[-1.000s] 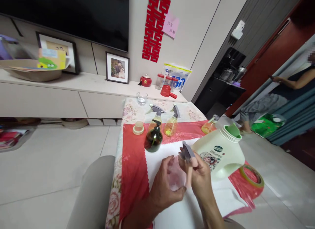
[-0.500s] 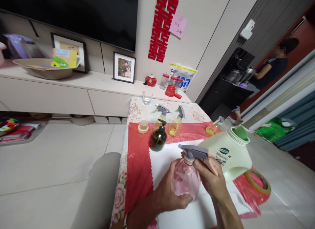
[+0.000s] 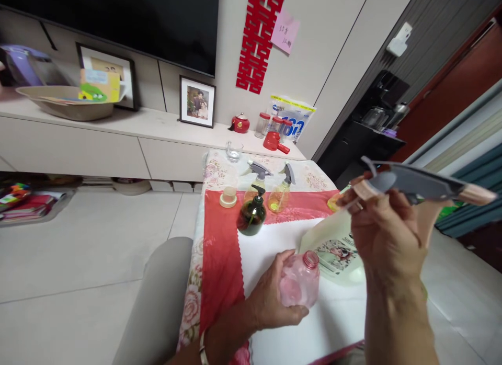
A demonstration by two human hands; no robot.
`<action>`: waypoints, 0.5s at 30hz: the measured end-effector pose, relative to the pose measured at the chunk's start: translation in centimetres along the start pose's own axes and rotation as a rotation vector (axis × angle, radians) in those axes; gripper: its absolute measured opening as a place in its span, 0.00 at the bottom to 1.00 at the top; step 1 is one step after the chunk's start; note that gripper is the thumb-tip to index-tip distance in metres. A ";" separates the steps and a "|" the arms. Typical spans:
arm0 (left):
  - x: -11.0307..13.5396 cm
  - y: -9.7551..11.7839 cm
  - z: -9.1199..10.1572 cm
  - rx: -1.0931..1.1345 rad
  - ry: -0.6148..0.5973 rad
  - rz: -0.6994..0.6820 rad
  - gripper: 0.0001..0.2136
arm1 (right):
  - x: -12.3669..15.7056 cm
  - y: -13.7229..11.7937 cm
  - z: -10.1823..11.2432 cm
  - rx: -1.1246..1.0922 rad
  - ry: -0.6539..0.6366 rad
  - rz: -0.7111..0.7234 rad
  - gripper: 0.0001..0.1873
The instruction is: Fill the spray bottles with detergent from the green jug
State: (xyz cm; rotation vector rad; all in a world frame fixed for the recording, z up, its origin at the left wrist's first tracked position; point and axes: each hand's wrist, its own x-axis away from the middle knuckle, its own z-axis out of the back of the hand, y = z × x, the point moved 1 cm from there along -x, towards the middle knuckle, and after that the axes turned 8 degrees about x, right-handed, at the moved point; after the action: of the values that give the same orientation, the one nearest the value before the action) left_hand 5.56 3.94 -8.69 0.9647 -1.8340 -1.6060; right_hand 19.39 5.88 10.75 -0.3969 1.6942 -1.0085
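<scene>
Lifted off the pink bottle [image 3: 298, 284] since half a second ago, the grey spray head [image 3: 421, 181] is now up and to the right, well apart from the bottle's bare neck. The right hand [image 3: 386, 226] pinches its collar between thumb and fingers, the pale pink trigger hanging beside the hand. The left hand [image 3: 276, 297] is curled around the bottle's left side, thumb on the near side and fingers on the far side, mouth uncovered; whether the base touches the white sheet [image 3: 301, 341] below cannot be told. Just beyond the bottle, to its right, is the pale green jug [image 3: 333, 252], partly hidden by the right hand. Beyond the left hand stands the dark pump bottle [image 3: 251, 218].
</scene>
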 end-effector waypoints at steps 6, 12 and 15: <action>0.2 0.1 0.5 0.016 -0.123 0.027 0.48 | -4.6 4.2 -1.5 0.365 0.001 -0.234 0.18; 0.4 0.2 1.6 0.156 -0.361 0.045 0.48 | -0.5 14.7 -0.7 0.605 -0.188 -0.607 0.18; 0.2 0.3 2.0 0.192 -0.440 0.054 0.50 | 1.8 17.9 -0.3 0.706 -0.205 -0.621 0.21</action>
State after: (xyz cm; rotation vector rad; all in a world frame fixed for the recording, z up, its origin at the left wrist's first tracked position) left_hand 3.82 5.03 -8.76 0.6639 -2.3216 -1.7336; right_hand 22.34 15.27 -4.32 -0.5379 0.9393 -1.8592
